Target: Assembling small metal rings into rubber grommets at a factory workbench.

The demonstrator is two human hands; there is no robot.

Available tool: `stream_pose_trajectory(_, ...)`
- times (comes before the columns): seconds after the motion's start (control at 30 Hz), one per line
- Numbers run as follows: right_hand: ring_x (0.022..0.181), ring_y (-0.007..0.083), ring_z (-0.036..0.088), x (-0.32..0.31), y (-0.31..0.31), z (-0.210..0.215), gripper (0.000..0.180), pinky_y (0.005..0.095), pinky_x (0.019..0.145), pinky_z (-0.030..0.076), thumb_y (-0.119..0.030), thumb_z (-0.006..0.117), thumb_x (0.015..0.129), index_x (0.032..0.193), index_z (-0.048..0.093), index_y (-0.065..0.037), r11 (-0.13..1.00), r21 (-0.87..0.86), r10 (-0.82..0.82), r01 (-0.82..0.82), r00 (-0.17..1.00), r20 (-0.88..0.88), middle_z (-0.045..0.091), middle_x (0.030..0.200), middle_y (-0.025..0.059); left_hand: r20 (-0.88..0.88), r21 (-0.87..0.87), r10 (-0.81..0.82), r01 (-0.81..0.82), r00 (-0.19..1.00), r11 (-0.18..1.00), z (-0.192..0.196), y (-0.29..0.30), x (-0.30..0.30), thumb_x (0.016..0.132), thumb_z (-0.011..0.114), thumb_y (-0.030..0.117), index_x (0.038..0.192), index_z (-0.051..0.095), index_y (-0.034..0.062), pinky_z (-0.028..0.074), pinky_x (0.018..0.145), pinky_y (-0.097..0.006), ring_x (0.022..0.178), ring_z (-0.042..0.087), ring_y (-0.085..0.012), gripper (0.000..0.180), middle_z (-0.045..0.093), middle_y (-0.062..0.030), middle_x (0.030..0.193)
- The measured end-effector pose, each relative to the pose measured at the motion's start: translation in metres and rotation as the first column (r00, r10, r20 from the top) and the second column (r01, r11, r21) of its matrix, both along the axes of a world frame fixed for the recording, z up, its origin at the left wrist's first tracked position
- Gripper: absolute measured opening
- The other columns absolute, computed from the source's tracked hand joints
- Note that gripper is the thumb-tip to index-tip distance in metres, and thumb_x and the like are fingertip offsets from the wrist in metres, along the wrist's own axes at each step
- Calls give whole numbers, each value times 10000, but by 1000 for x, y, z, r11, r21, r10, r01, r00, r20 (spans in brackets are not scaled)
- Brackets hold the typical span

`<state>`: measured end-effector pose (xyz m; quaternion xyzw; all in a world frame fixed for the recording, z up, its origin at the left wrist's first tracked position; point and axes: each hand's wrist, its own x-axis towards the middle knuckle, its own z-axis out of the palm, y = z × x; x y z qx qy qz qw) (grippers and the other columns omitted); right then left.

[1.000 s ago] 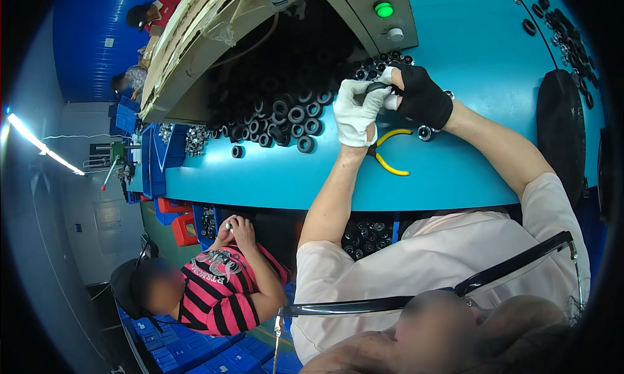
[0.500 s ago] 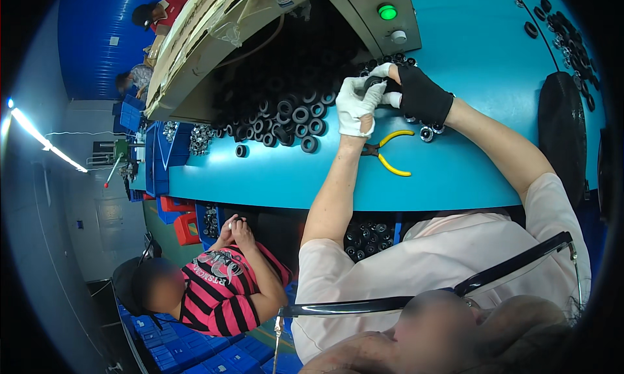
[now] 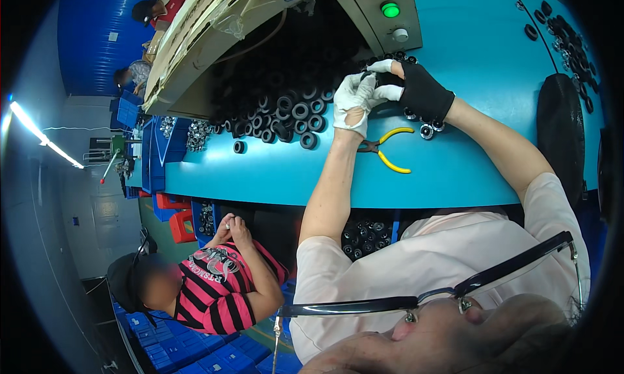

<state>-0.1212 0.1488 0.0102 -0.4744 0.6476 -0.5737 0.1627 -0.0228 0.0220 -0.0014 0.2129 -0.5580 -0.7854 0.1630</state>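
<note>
My left hand point(image 3: 354, 102), in a white glove with a worn hole near the wrist, is closed in a pinch above the bench. My right hand point(image 3: 421, 94) wears a black glove with white-covered fingertips and meets it from the right. Between their fingers is a small black ring point(image 3: 369, 75), mostly hidden. Pliers with yellow handles point(image 3: 394, 154) lie open on the bench just below the hands. Several black rings point(image 3: 308, 140) are heaped to the left. Small shiny metal and black parts point(image 3: 426, 132) lie beneath the right hand.
A beige machine housing point(image 3: 390, 36) with a lit green button stands behind the hands. More rings and metal parts point(image 3: 569, 49) lie at the far right, beside a long black object point(image 3: 560, 133). A seated person in a striped shirt point(image 3: 221, 286) is at the left, near blue bins point(image 3: 154, 156).
My fingers have shifted around the black ring, which shows less now. The left hand has turned slightly and both hands stay together. The pliers lie where they were.
</note>
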Motion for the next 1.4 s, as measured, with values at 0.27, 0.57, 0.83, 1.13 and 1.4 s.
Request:
stream_pose_trajectory(0.27,803,149,626,0,2,10,270,277,741,486,-115,675,751,983,609,6,999,-43,-1,6,992,126,660,874,101,-160,32,-19,25,987,999,-5,-3,2,912,542,217,977,547,-13,554,669,-314,732,612,-172,240,598,-78,858)
stream_pose_trajectory(0.57,702,230,633,5,0,3,211,285,633,483,-106,705,722,892,632,-5,975,-219,-83,43,981,-175,646,811,132,-117,-24,-10,7,993,1000,-7,-2,4,907,552,239,923,543,8,535,586,-262,663,582,-132,232,565,-44,783)
stream_pose_trajectory(0.83,1015,173,567,-5,-2,2,450,297,899,421,-131,672,758,1167,522,-15,995,40,84,-88,992,97,601,1083,113,-82,26,40,-38,996,999,-9,-5,1,894,579,239,930,544,8,530,581,-270,661,561,-109,237,554,-31,772)
stream_pose_trajectory(1.13,905,225,611,7,2,-2,403,312,813,468,-120,636,754,1128,534,-7,1000,12,-14,12,994,108,627,988,143,-35,-199,139,-143,990,970,-13,8,-2,894,576,179,908,530,-7,453,479,-239,552,530,-102,192,567,-48,746)
stream_pose_trajectory(1.4,898,174,602,6,1,5,435,297,808,472,-73,656,706,1123,544,-16,997,-78,22,-6,976,215,625,981,102,-162,-235,61,-98,985,967,1,13,0,866,609,123,944,533,-18,472,497,-217,619,557,-94,179,580,-47,767)
